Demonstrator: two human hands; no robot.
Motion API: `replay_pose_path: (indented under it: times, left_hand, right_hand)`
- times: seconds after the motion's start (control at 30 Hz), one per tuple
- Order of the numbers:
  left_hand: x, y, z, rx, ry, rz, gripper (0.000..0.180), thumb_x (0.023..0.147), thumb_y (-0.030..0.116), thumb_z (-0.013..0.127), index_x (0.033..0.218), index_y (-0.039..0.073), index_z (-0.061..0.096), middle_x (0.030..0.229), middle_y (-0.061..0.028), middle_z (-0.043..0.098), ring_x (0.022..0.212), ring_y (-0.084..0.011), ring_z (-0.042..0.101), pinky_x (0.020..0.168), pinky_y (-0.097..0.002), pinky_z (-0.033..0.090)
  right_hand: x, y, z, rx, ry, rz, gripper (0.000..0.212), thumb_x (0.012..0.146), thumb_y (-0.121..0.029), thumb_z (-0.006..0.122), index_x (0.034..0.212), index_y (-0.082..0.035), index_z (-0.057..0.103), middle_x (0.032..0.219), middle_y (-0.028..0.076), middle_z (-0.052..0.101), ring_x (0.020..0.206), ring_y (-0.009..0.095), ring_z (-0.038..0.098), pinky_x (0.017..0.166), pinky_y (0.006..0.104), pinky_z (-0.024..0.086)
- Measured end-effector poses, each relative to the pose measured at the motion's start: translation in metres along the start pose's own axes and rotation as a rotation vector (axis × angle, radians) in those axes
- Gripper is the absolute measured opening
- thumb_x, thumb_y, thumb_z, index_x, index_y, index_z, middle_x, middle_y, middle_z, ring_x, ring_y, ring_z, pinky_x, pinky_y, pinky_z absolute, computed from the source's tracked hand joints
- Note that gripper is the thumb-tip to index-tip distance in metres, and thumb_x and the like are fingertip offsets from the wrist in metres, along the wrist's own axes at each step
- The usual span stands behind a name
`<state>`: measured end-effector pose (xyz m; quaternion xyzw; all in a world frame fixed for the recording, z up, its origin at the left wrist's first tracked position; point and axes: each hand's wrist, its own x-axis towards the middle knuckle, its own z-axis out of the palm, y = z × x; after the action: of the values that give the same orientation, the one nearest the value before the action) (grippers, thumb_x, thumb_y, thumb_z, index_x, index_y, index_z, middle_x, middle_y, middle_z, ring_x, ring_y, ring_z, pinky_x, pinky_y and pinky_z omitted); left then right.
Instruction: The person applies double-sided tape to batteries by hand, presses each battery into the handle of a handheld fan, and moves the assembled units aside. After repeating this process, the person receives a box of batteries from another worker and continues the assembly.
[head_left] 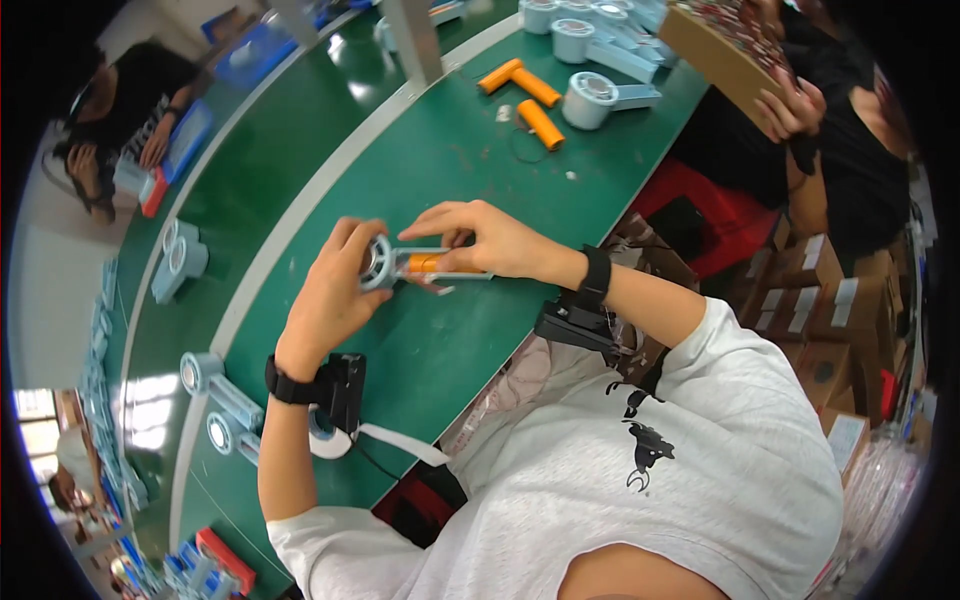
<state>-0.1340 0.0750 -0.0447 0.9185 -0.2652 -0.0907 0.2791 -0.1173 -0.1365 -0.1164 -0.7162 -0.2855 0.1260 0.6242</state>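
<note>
Over the green bench, my left hand point(330, 285) grips the round head of a light blue handheld fan housing point(379, 262), fingers wrapped about its rim. The handle points right, its inside showing. An orange cylindrical battery point(424, 263) lies along that handle, with thin wires beside it. My right hand point(500, 240) is bent over the handle, thumb and some fingers closed at the battery, index finger stretched toward the fan head. The right fingers partly cover the battery's right end.
Loose orange batteries point(541, 125) lie farther up the bench point(400, 180), near stacked fan housings point(588, 100). More housings point(203, 372) lie at left. A white tape roll point(330, 441) sits by my left wrist. One co-worker holds a cardboard box point(720, 65); another sits far left.
</note>
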Motion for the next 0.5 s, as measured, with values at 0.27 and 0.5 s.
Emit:
replay_pose_path:
  times: [0.27,0.5]
  left_hand:
    - [0.035,-0.111,-0.101,0.348,0.481,-0.106,0.055,0.053,0.0,0.07,0.106,0.004,0.056,0.099,-0.01,0.05,0.082,-0.0238,0.052,0.072,-0.0318,0.043]
    - [0.117,-0.107,-0.039,1.036,0.506,-0.285,0.063,0.06,0.011,0.075,0.117,0.003,0.049,0.105,-0.0171,0.054,0.098,-0.0295,0.052,0.084,-0.0387,0.043]
  right_hand:
    - [-0.121,-0.001,-0.056,0.191,0.551,0.099,0.036,0.078,-0.004,0.065,0.113,0.001,0.055,0.104,0.008,0.061,0.097,0.017,0.059,0.086,0.0311,0.047]
    - [-0.119,-0.02,-0.093,-0.379,0.521,0.1,0.034,0.076,-0.005,0.065,0.106,0.006,0.053,0.107,0.018,0.057,0.091,0.022,0.062,0.081,0.0313,0.049]
